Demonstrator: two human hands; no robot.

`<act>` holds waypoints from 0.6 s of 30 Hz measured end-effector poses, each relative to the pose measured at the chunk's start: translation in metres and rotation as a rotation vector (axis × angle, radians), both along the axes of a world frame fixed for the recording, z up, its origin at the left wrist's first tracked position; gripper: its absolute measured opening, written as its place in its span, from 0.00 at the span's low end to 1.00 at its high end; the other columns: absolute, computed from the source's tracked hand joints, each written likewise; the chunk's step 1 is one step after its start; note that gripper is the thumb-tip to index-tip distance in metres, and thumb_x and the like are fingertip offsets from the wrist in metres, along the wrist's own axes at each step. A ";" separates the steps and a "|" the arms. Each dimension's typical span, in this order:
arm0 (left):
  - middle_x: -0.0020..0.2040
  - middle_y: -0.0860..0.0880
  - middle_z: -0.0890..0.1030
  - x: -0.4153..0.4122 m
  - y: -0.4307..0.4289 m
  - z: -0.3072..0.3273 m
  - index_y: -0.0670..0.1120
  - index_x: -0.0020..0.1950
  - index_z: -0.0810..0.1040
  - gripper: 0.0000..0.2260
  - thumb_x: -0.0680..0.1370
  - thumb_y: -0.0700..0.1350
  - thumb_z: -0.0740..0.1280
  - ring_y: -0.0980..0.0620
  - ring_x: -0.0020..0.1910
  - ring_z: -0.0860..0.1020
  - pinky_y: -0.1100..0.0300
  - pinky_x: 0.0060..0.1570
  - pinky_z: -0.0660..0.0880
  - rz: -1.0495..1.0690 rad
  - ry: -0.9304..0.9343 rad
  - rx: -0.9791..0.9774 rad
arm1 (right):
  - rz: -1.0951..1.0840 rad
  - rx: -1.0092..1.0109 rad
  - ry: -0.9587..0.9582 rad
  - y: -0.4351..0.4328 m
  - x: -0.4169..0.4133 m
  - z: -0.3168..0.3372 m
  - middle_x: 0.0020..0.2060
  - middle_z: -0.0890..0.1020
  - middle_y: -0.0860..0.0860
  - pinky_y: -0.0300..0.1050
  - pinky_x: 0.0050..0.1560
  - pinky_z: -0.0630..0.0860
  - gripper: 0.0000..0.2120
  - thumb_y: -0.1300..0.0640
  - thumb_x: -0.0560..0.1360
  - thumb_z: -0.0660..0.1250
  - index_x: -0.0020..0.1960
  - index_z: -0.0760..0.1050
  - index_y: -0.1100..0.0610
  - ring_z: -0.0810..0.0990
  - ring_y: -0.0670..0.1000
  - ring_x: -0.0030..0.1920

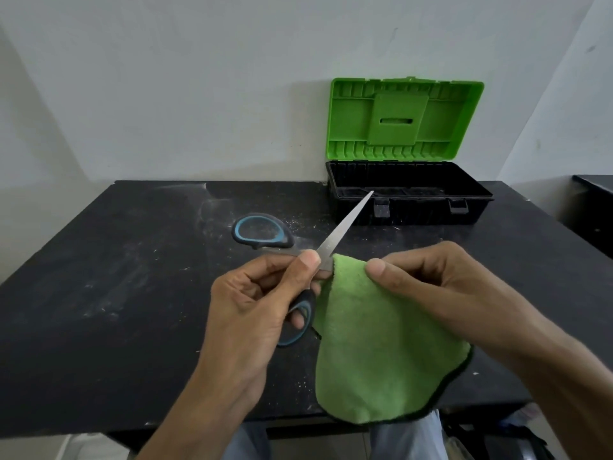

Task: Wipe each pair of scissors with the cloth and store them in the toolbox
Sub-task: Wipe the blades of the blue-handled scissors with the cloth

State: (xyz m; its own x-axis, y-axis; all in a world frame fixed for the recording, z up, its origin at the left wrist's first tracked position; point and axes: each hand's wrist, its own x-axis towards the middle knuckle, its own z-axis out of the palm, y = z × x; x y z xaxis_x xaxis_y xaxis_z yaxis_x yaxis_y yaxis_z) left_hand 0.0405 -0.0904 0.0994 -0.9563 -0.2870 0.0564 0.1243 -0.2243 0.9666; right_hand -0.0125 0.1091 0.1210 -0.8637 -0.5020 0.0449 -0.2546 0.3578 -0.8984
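Note:
My left hand grips a pair of scissors by its black and blue handles, with the steel blades pointing up and away toward the toolbox. My right hand pinches a green cloth with a dark hem against the base of the blades; the cloth hangs down over the table's front edge. A second pair of scissors with the same black and blue handle lies on the black table behind my left hand, its blades hidden by my fingers. The toolbox stands open at the back right.
The toolbox has a black base and an upright green lid leaning against the white wall. The tabletop is dusty with pale specks. Another dark surface shows at the far right. My knees are visible below the table's front edge.

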 end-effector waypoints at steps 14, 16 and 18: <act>0.33 0.44 0.81 0.010 0.000 0.008 0.48 0.32 0.83 0.07 0.68 0.49 0.72 0.59 0.22 0.69 0.70 0.18 0.61 0.012 -0.002 0.069 | -0.037 -0.027 0.039 -0.006 0.014 0.012 0.40 0.90 0.47 0.46 0.40 0.86 0.08 0.47 0.76 0.73 0.47 0.90 0.48 0.90 0.51 0.39; 0.33 0.45 0.81 0.010 -0.001 0.008 0.48 0.33 0.83 0.07 0.68 0.49 0.72 0.60 0.22 0.69 0.70 0.18 0.61 0.008 -0.011 0.081 | -0.029 -0.020 0.014 -0.004 0.013 0.015 0.40 0.90 0.47 0.42 0.39 0.84 0.08 0.48 0.76 0.73 0.46 0.90 0.48 0.90 0.50 0.38; 0.33 0.45 0.81 0.008 0.002 0.008 0.47 0.33 0.83 0.07 0.69 0.49 0.72 0.60 0.22 0.69 0.70 0.18 0.62 0.003 -0.011 0.070 | -0.044 -0.033 0.018 -0.006 0.013 0.014 0.40 0.90 0.46 0.41 0.39 0.83 0.08 0.48 0.75 0.73 0.46 0.90 0.48 0.90 0.49 0.39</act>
State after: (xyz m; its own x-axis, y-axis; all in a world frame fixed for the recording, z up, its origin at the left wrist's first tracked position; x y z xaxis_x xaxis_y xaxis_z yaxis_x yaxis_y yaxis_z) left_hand 0.0489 -0.0880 0.1071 -0.9557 -0.2932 0.0259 0.1151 -0.2912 0.9497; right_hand 0.0010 0.1028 0.1347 -0.8840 -0.4612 0.0769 -0.2558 0.3393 -0.9052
